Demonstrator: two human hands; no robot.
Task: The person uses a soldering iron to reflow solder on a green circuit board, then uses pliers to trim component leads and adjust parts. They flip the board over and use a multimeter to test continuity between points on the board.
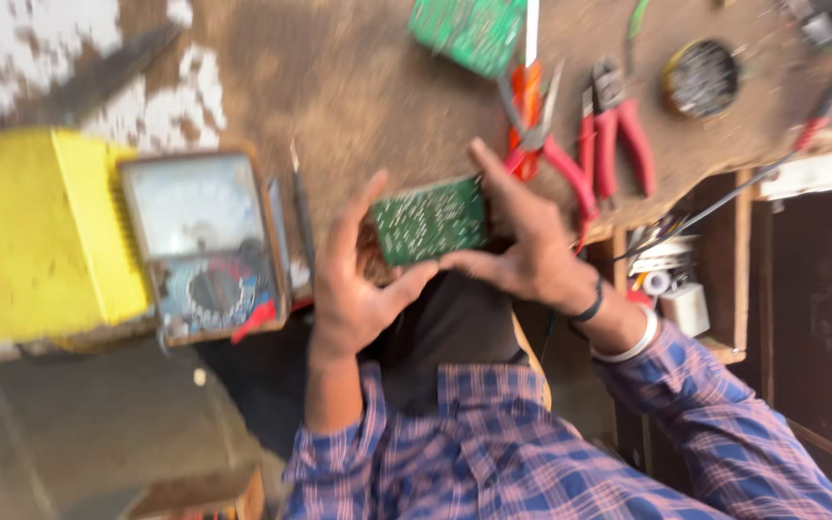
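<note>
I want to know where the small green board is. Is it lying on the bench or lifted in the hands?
Lifted. The green board is held between the left hand and right hand, above the lap.

The green circuit board [430, 220] shows its solder side with silvery dots, is held level between both hands, just above the brown workbench edge.
</note>
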